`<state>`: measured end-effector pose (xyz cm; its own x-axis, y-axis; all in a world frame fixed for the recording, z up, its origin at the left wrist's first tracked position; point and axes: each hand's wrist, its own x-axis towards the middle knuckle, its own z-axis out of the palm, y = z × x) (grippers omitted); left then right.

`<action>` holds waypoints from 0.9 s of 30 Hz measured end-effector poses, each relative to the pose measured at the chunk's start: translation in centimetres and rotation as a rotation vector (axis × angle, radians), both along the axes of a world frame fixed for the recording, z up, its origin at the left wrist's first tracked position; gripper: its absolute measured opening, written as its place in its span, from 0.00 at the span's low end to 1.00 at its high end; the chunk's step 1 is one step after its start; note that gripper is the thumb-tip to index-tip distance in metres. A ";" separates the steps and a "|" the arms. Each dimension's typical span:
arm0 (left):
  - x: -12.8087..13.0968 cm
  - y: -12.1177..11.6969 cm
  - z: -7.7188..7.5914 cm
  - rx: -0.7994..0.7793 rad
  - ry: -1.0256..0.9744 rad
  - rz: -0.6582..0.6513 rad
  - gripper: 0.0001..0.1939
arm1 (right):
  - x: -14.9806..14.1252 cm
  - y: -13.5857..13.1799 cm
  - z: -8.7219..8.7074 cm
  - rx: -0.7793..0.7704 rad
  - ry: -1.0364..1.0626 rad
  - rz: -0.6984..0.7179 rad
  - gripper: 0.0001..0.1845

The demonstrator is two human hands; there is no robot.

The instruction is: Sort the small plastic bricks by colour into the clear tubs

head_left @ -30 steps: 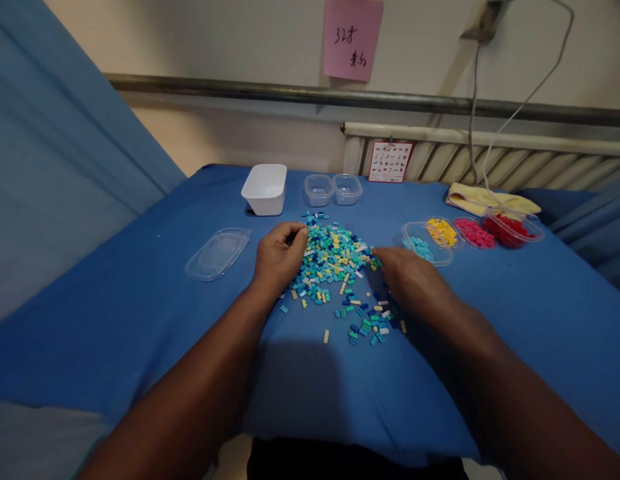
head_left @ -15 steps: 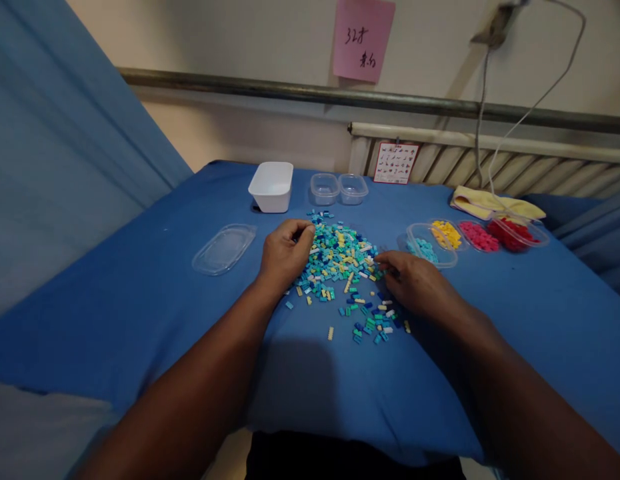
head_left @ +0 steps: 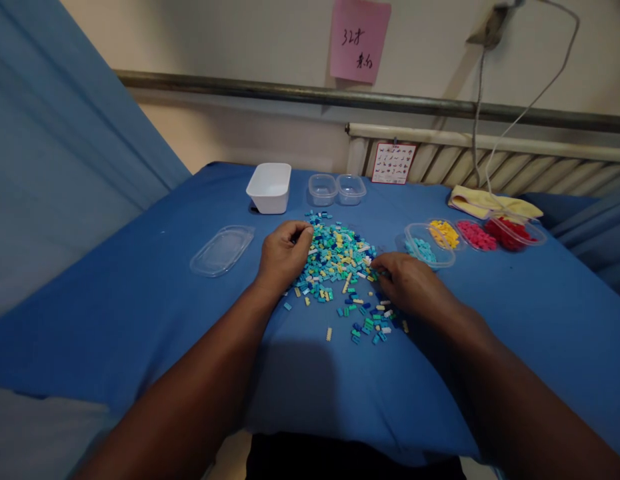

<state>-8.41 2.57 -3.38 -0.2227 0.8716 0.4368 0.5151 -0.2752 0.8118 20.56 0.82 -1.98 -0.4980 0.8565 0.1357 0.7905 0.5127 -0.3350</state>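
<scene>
A pile of small toy building bricks (head_left: 340,253) in teal, blue, green, cream and white lies on the blue cloth (head_left: 155,287) between my hands. At the pile's left edge, my left hand (head_left: 286,253) is closed, thumb against the curled fingers; whatever it may hold is hidden. My right hand (head_left: 407,280) reaches in from the right, its thumb and fingers pinched at the pile's edge by a white brick. I cannot make out what is between those fingertips. Several loose bricks (head_left: 370,323) are scattered nearer to me, with a cream brick (head_left: 329,334) lying apart.
Behind the pile stand a white tub (head_left: 269,190) and two clear containers (head_left: 337,190). A clear lid (head_left: 223,251) lies at left. To the right, clear containers hold teal (head_left: 421,250), yellow (head_left: 444,234), pink (head_left: 476,235) and red bricks (head_left: 510,233), near a yellow cloth (head_left: 495,201).
My right hand's fingers have drawn closer together at the pile's edge. My left hand stays in place. The whole view has shifted slightly.
</scene>
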 end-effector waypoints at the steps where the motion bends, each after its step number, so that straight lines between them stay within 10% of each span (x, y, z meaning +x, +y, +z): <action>1: 0.0 0.0 0.0 -0.001 -0.002 -0.002 0.13 | -0.1 0.0 0.1 -0.005 -0.006 -0.004 0.19; 17: -0.1 -0.2 0.3 0.019 0.063 -0.010 0.12 | 0.0 -0.3 0.7 0.125 0.080 -0.034 0.18; 27: 3.2 -3.3 2.1 0.162 0.660 -0.426 0.14 | 5.7 2.6 1.3 0.424 0.173 -0.259 0.16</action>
<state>-5.22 -0.74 -1.23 0.4632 0.7382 0.4905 0.6993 -0.6444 0.3095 26.26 3.44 -0.71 -0.2167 0.8009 0.5583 0.8608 0.4265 -0.2777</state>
